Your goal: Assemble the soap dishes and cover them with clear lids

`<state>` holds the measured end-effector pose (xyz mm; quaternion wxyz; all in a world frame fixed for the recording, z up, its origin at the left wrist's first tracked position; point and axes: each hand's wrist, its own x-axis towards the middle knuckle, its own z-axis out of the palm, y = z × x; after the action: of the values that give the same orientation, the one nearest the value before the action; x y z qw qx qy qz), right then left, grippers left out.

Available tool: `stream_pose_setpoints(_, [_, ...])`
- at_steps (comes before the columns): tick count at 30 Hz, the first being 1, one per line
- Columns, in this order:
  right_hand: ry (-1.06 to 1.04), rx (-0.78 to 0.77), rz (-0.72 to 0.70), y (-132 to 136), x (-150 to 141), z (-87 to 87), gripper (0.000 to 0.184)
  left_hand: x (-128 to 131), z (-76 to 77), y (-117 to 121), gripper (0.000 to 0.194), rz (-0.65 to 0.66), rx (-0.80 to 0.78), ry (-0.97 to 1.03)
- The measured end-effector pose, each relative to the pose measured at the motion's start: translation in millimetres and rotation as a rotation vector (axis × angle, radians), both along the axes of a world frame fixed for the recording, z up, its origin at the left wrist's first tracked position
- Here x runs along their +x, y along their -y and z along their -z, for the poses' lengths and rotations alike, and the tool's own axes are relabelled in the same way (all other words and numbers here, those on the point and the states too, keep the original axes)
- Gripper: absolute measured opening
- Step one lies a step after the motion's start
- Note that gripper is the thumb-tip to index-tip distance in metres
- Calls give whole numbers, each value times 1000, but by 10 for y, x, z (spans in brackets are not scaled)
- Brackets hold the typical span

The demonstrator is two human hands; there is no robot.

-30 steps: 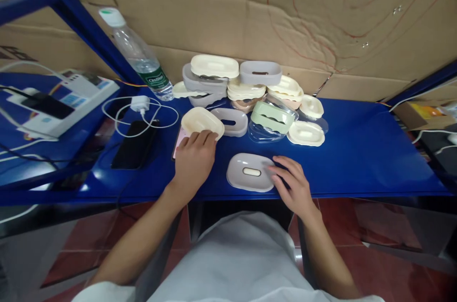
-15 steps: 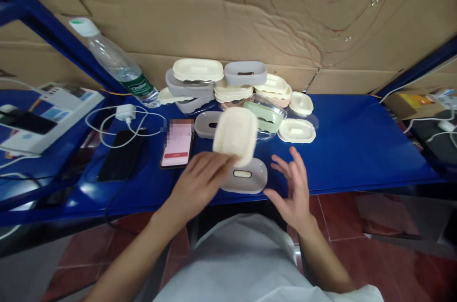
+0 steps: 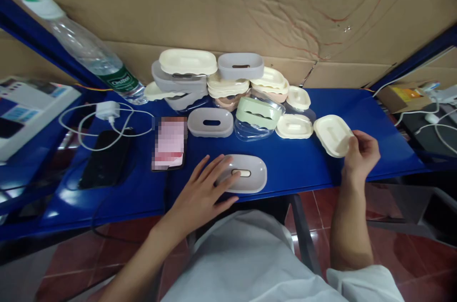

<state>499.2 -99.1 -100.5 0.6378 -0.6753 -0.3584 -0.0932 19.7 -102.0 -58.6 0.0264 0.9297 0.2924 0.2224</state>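
My right hand (image 3: 361, 153) grips a cream oval soap-dish piece (image 3: 332, 134) by its right end, just above the blue table (image 3: 374, 150) at the right. My left hand (image 3: 203, 192) rests with spread fingers on the left end of a grey oval soap-dish tray (image 3: 250, 179) that has a slot in its middle and lies at the table's front edge. Behind them sits a pile of soap dishes (image 3: 221, 78) in cream, grey, pink and green, with another grey tray (image 3: 210, 122) and a green dish in clear wrap (image 3: 259, 112) in front of it.
A phone with a pink screen (image 3: 169, 142) lies left of the grey tray. A black phone (image 3: 105, 159), a white charger with cable (image 3: 107, 111) and a water bottle (image 3: 89, 52) are further left. Cardboard (image 3: 250, 7) backs the table. A box and cables (image 3: 421, 102) sit at the right.
The cream piece passed from my left hand to my right hand and moved to the table's right side. My left hand came down onto the grey tray.
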Motion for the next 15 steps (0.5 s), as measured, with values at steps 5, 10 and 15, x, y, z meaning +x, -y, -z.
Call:
stream_pose_setpoints(5, [-26, -97, -57, -345, 368, 147, 11, -96, 171, -190, 34, -79, -21, 100])
stream_pose_setpoints(10, [5, -144, 36, -581, 544, 35, 12, -96, 230, -250, 34, -119, 0, 114])
stream_pose_setpoints(15, [95, -231, 18, -559, 469, -64, 15, -90, 250, -220, 34, -129, -14, 113])
